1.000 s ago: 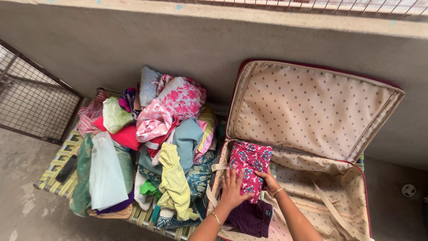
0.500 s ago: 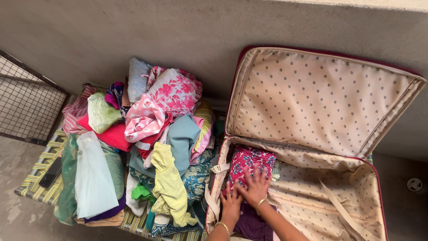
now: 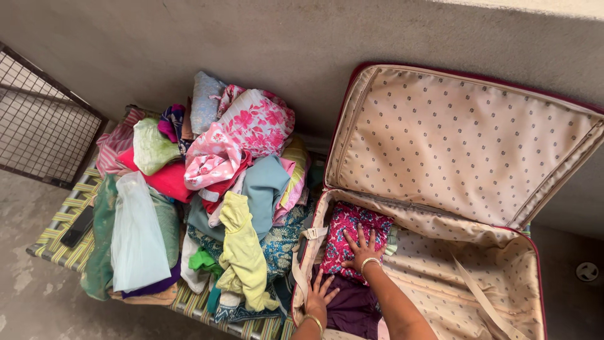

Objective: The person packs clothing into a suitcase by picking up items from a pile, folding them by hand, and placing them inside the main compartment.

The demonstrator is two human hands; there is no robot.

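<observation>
Before me a rough grey plastered wall (image 3: 264,38) fills the top of my view in soft daylight. A low cot of woven yellow-and-green striped webbing (image 3: 60,242) stands against it on a stained grey concrete floor (image 3: 38,302). A dark wire-mesh metal grille (image 3: 44,119) leans at the left.

Your view: soft, even daylight, faint shadows under the clothes pile (image 3: 207,189), sharp focus, slight wide-angle bend at edges.

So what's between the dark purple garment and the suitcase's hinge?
Head view: a folded pink floral cloth lies between the dark purple garment and the hinge; the right hand presses it.
</observation>
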